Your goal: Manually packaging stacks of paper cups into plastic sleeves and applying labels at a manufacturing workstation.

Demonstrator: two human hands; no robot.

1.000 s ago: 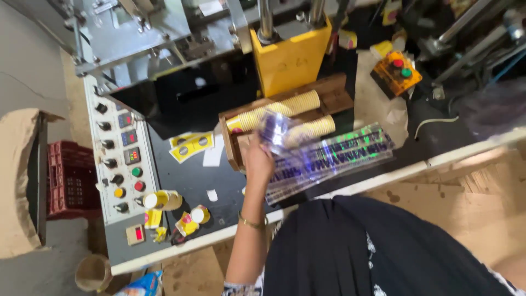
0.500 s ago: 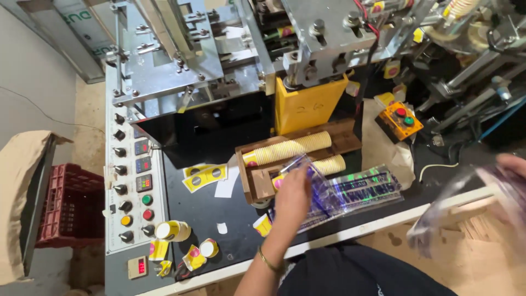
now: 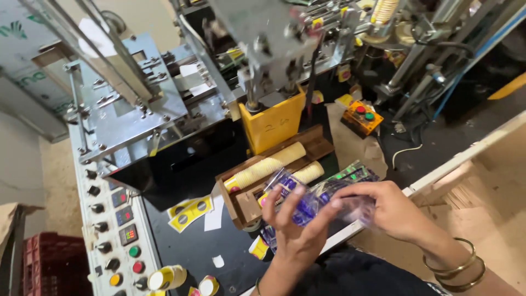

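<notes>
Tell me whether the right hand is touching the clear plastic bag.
Touching. The head view shows the right hand pinching the clear plastic bag, fingers folded over its edge.

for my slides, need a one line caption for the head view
Both hands, left hand and right hand, hold a clear printed plastic sleeve above stacked paper cups at a cup-making machine.

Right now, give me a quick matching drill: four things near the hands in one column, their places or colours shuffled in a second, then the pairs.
Things:
1. plastic bag
2. cup stacks
3. button box
4. crate

Places or colours:
A. red, at the lower left edge
B. orange, with a red and a green button
C. lying in the brown tray
D. clear, held between the left hand and the right hand

Pairs: 1-D, 2-C, 3-B, 4-A
</notes>
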